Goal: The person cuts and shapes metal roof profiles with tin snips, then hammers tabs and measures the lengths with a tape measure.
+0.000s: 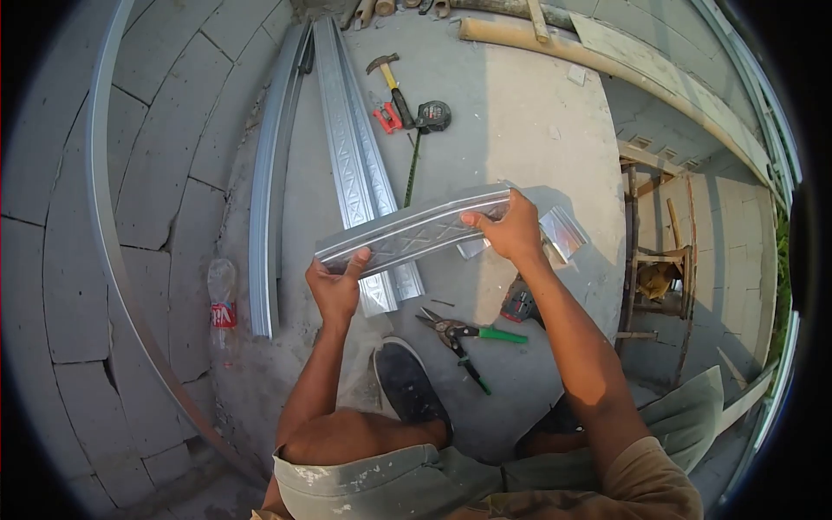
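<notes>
Two grips, well apart, hold one short metal channel (412,234): the left hand (334,290) is closed on one end and the right hand (513,227) on the other, each thumb pressing the patterned face. The piece is raised above the floor (520,113), its right end higher than its left. Bare skin lies against thin metal, so a slip along a cut edge could slice a thumb or palm; uneven pressure from the two ends could twist or kink the strip.

Just below, the snips (451,331) lie with their blades toward the left shoe (406,381); a step forward could land on them and roll the foot. Under the right forearm (576,325) sits a power tool (520,302), partly hidden, which a lowered arm or a dropped piece might knock. A bright metal offcut (563,234) beside the right hand could cut or scratch if brushed.

Beyond, long patterned channels (342,130) reach under the held piece in this view, near the extended tape blade (414,169); a careless foot could dent the metal or crease the tape. Farther off lie the tape measure (433,116), red-handled pliers (387,117) and a hammer (392,87). At the right, the floor ends at an edge (617,286), where anything pushed too far might fall.
</notes>
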A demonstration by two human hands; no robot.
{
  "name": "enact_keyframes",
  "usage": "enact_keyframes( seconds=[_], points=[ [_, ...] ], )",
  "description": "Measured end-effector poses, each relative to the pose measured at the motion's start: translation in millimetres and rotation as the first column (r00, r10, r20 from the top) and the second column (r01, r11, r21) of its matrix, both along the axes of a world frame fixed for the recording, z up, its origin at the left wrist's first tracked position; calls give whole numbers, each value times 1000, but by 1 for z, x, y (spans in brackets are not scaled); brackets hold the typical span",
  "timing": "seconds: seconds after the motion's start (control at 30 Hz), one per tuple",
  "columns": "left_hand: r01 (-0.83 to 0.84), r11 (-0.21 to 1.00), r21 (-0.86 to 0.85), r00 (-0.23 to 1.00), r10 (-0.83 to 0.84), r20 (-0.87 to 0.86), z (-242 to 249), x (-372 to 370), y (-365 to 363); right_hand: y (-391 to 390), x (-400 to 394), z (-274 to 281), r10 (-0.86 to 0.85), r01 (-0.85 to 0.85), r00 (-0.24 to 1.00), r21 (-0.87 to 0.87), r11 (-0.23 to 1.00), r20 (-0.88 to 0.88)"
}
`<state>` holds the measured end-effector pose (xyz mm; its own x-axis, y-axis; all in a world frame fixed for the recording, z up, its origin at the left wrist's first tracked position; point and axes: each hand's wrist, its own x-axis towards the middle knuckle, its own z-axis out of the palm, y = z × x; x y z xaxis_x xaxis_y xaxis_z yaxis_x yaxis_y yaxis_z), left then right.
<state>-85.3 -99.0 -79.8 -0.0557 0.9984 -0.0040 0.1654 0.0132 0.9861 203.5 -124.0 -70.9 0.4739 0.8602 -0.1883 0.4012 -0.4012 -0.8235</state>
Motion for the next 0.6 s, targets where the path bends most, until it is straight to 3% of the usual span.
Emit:
enact_keyframes(
  seconds=[0.27, 0.33, 0.37, 0.43, 0.47, 0.5, 0.53, 0.57, 0.6],
  points=[
    [-117, 972, 204, 987, 136, -81, 50, 45, -5, 25, -7, 8, -123, 120, 992, 137, 983, 12],
    [-184, 918, 351, 982, 191, 17, 62, 76, -18, 35, -15, 14, -286, 276, 958, 240, 931, 8],
    [-149, 859, 490, 973, 216, -81, 54, 87, -25, 43, -20, 19, -291, 279, 957, 246, 928, 11],
    [-102, 810, 577, 973, 202, -111, 68, 98, -31, 53, -29, 28, -486, 439, 874, 467, 768, -23],
    [-56, 752, 657, 970, 196, -143, 78, 101, -32, 53, -21, 32, -498, 449, 867, 476, 756, -25],
    [9, 878, 478, 989, 63, -135, 85, 89, -35, 48, -6, 39, -357, 419, 906, 608, 675, -228],
    [21, 870, 493, 991, 45, -122, 94, 83, -33, 44, 12, 49, -164, 405, 909, 726, 556, -382],
    [270, 670, 692, 950, -67, -305, 101, 79, -31, 34, 34, 62, -64, 370, 919, 792, 485, -390],
    [490, 390, 780, 864, -100, -493, 104, 74, -30, 21, 54, 83, -62, 304, 950, 855, 420, -307]
  ],
)
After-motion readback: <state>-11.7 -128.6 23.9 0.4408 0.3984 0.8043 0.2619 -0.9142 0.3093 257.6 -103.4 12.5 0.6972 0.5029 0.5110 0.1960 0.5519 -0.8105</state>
